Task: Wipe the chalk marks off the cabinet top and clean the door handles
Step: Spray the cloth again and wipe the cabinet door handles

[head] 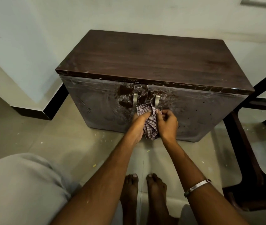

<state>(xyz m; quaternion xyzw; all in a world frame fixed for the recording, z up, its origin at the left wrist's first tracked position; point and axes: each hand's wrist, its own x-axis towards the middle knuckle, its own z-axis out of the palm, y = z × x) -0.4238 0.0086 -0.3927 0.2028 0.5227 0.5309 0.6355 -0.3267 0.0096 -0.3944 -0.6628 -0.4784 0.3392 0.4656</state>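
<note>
both hands bunch a checked cloth in front of the cabinet doors

the dark wooden cabinet [145,88] stands on the tiled floor [56,143] against a pale wall, its top [148,56] mostly dark with faint pale streaks near the front edge; the two doors are smeared whitish (patchy dark spots around the middle). a dark wooden frame [249,159] sits to the right. the left hand [138,125] and right hand [167,123] hold the cloth [150,122] between them, fingers curled round it, just below the left handle [135,99] and right handle [157,100].
</note>
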